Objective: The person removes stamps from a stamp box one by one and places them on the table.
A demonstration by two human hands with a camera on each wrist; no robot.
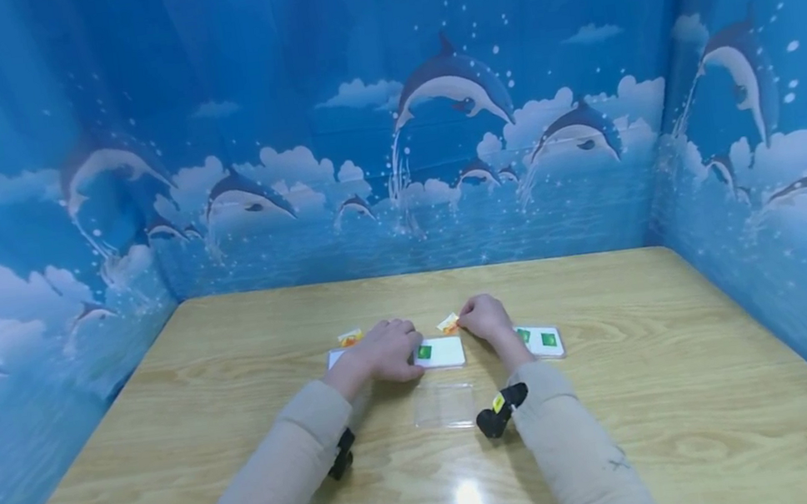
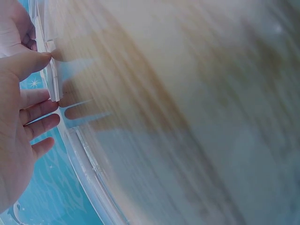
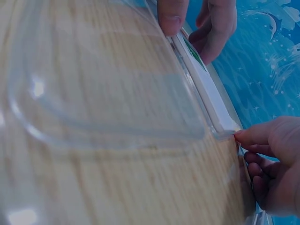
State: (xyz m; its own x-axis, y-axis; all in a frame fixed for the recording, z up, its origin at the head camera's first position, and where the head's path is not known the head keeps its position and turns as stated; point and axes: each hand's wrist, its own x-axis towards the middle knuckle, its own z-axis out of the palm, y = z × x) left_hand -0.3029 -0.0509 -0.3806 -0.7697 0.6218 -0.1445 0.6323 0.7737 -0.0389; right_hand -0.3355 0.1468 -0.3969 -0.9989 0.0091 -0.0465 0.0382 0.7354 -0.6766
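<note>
My left hand (image 1: 389, 350) grips the left end of a flat white case (image 1: 444, 353) with a green square on it, the middle one of three in a row. In the right wrist view its thumb (image 3: 171, 16) lies at the near edge of the case (image 3: 206, 89), with fingers along the far side. Just behind the case, my right hand (image 1: 485, 317) pinches the edge of a small orange and white packet (image 1: 448, 324) between thumb and forefinger. The right wrist view shows those fingertips at the case's right corner, the packet hidden there.
A clear plastic lid (image 1: 443, 407) lies in front of the middle case. Another white case (image 1: 541, 342) with green squares is to the right, and one (image 1: 335, 357) sits partly behind my left hand. A second orange packet (image 1: 350, 337) lies behind it. Dolphin-printed curtains (image 1: 387, 119) enclose the table.
</note>
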